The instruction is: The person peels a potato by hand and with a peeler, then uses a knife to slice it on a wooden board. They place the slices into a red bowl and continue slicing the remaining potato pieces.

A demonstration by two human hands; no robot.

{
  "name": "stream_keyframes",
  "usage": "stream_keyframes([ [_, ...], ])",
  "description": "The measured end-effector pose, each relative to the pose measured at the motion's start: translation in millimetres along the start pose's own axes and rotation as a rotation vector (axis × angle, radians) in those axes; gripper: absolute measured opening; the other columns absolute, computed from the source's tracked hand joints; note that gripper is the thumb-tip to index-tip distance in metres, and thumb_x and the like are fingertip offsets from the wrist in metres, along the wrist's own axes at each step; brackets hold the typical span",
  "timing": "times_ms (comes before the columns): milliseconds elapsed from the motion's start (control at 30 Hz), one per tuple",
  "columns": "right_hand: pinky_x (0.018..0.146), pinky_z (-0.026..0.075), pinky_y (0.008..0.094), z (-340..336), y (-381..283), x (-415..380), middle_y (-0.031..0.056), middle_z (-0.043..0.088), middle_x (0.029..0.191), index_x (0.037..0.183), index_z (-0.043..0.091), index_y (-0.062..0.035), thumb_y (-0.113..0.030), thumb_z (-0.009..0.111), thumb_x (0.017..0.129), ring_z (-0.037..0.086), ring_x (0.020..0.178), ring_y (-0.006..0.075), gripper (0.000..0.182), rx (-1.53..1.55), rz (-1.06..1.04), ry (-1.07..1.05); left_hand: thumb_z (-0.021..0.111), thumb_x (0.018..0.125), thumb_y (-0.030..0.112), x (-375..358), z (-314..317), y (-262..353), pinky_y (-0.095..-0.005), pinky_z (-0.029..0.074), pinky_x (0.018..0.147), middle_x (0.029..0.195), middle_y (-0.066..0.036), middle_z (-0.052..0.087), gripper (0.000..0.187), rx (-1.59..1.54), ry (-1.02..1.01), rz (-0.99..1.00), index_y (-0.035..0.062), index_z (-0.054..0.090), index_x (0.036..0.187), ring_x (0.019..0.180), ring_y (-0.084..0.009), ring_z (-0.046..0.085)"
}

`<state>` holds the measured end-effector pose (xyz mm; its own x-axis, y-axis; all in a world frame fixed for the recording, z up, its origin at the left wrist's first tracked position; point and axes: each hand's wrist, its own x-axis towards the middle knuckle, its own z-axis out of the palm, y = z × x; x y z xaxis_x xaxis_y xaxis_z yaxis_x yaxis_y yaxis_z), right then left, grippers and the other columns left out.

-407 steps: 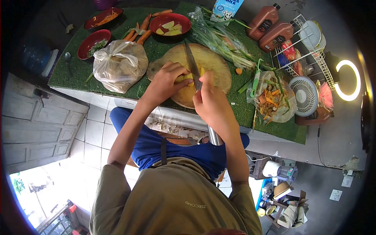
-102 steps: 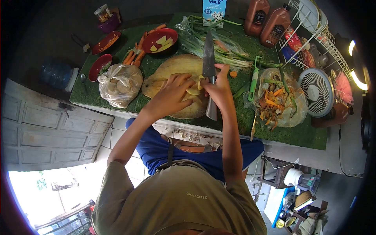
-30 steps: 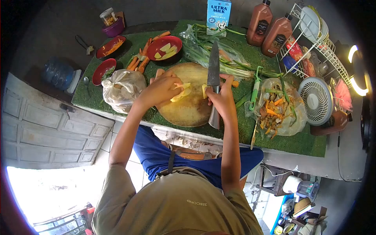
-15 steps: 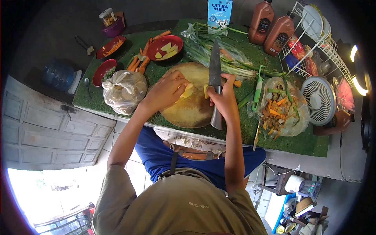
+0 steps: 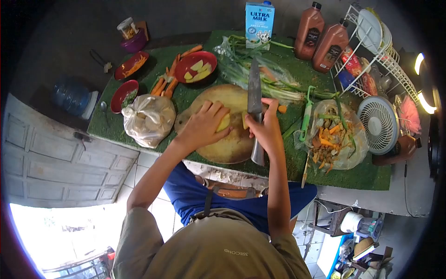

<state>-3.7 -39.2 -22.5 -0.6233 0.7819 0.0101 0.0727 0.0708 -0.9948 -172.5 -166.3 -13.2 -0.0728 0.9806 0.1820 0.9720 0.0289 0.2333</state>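
Observation:
My left hand (image 5: 204, 124) is closed over a yellow potato piece (image 5: 224, 122) on the round wooden cutting board (image 5: 227, 151). My right hand (image 5: 264, 123) grips the knife (image 5: 254, 93) at its handle, blade pointing away from me. Between my right thumb and the knife, a small yellow slice (image 5: 245, 122) shows at the right part of the board. Behind the board, a red bowl (image 5: 211, 60) holds several pale yellow pieces. Spring onions (image 5: 278, 88) lie partly in a clear plastic bag beyond the knife.
Left of the board sit a tied plastic bag (image 5: 148, 121), carrots (image 5: 171, 86) and a small red bowl (image 5: 121, 100). To the right are a green peeler (image 5: 306, 116), a bag of peelings (image 5: 346, 153), a fan (image 5: 378, 124) and a dish rack (image 5: 395, 69). A milk carton (image 5: 259, 23) stands behind.
The whole view has shifted slightly, with the counter lower in the picture. My left fingers are more spread over the potato piece; my right hand still holds the knife.

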Motion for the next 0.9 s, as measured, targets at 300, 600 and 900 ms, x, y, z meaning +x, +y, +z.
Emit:
stream_keyframes([
  [300,0.046,0.047,0.0318,0,-4,-1,0.0131,0.065,0.078,0.126,0.029,-0.0010,-0.008,0.068,0.091,0.061,0.052,0.0173,0.053,-0.046,0.029,-0.012,0.058,0.096,0.044,-32,1,7,-0.0499,0.038,0.105,0.129,-0.019,0.048,0.056,0.026,0.030,0.070,0.0018,0.052,0.133,0.121,-0.0365,0.045],
  [600,0.047,0.047,0.0315,2,5,0,0.0104,0.064,0.078,0.126,0.029,-0.0030,-0.006,0.068,0.090,0.060,0.052,0.0162,0.053,-0.006,-0.016,0.004,0.059,0.091,0.056,-51,1,9,-0.0519,0.035,0.107,0.138,-0.020,0.043,0.074,0.060,-0.025,0.101,0.0016,0.047,0.140,0.125,-0.0379,0.042],
  [900,0.050,0.047,0.0276,3,4,-2,0.0071,0.058,0.086,0.130,0.030,-0.0022,-0.005,0.066,0.092,0.054,0.061,0.0097,0.053,0.027,-0.010,0.017,0.070,0.085,0.041,-18,0,3,-0.0462,0.045,0.098,0.124,-0.017,0.053,0.060,-0.119,0.052,0.067,-0.0020,0.056,0.124,0.113,-0.0362,0.052],
])
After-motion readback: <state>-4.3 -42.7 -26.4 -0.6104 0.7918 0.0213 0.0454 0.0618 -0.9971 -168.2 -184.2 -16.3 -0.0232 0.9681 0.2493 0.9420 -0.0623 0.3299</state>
